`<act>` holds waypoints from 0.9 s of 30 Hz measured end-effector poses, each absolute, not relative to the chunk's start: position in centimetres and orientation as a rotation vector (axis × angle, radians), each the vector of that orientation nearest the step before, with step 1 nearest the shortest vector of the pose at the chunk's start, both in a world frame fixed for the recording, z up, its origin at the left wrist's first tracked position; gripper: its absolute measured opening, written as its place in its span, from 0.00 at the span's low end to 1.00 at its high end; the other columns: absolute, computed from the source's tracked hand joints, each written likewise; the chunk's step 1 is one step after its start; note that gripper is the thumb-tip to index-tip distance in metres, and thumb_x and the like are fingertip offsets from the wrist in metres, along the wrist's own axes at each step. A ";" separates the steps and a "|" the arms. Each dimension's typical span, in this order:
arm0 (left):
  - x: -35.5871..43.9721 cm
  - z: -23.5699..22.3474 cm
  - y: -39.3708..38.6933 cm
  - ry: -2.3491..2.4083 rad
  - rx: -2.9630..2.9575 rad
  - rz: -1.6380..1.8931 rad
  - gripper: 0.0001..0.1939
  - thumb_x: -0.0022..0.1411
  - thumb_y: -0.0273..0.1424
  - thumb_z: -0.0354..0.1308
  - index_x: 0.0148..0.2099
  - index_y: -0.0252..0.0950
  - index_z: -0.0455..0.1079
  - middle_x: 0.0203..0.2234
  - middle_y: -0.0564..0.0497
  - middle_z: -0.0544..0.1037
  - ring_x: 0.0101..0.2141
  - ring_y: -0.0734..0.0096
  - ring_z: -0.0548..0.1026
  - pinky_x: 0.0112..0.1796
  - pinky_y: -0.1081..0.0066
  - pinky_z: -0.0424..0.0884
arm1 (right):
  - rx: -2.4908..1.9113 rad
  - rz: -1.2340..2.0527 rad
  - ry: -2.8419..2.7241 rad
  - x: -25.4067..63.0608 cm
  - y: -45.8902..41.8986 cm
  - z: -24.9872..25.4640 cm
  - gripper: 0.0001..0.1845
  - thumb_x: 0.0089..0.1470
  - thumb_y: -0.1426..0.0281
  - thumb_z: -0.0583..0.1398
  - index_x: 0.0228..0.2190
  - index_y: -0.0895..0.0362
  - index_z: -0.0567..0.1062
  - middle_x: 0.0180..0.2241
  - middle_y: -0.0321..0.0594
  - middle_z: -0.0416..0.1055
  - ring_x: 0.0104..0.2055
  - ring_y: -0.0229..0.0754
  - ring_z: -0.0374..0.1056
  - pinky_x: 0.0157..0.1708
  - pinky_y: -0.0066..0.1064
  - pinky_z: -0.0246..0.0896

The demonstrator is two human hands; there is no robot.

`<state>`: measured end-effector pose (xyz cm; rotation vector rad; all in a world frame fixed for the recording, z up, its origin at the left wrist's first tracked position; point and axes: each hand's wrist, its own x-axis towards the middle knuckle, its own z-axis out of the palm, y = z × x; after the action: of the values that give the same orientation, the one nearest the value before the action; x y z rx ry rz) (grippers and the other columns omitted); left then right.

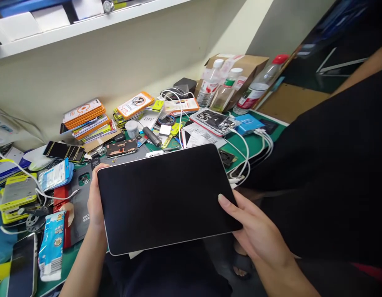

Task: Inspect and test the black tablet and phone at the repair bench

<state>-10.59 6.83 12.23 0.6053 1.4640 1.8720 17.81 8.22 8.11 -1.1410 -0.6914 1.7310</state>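
Note:
Between both hands I hold a tablet (166, 202) with a dark, blank screen and a thin silvery edge. It is tilted a little, above my lap at the front of the workbench. My left hand (97, 198) wraps the tablet's left short side, its fingers mostly hidden behind. At the lower right corner my right hand (255, 225) grips it, thumb lying on the screen and the other fingers underneath. Beyond the tablet's top edge lies an opened phone (121, 147) with its inner parts showing.
A green workbench (73, 258) carries stacked orange boxes (84, 113), white cables (244, 154), a blue packet (51, 245), a phone (22, 266) and several plastic bottles (209, 84). A person in dark clothes (329, 173) stands close on the right. Above runs a white shelf (85, 29).

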 end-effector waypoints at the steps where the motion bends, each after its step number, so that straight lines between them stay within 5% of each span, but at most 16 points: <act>1: -10.6 12.3 6.9 1.476 0.597 1.874 0.09 0.71 0.38 0.57 0.43 0.41 0.76 0.36 0.57 0.76 0.36 0.75 0.73 0.36 0.81 0.70 | -1.136 1.728 -0.700 17.7 8.2 8.3 0.25 0.53 0.56 0.73 0.52 0.45 0.81 0.54 0.39 0.80 0.61 0.56 0.73 0.59 0.44 0.72; 19: -10.8 12.2 6.8 1.511 0.571 1.845 0.11 0.69 0.41 0.58 0.47 0.43 0.77 0.36 0.57 0.76 0.34 0.75 0.73 0.33 0.81 0.70 | -1.141 1.685 -0.718 17.2 8.1 9.5 0.23 0.54 0.56 0.72 0.50 0.46 0.82 0.56 0.37 0.78 0.64 0.55 0.70 0.62 0.45 0.69; 27: -10.9 11.9 7.0 1.458 0.666 1.869 0.10 0.71 0.38 0.56 0.43 0.41 0.76 0.38 0.56 0.76 0.38 0.73 0.73 0.41 0.81 0.70 | -1.173 1.694 -0.691 17.4 8.2 8.9 0.26 0.50 0.55 0.74 0.50 0.46 0.82 0.54 0.39 0.80 0.61 0.57 0.73 0.58 0.45 0.73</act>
<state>-10.90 6.97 11.89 0.6659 1.4575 1.8691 17.41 8.22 8.86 -1.1729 -0.6907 1.6942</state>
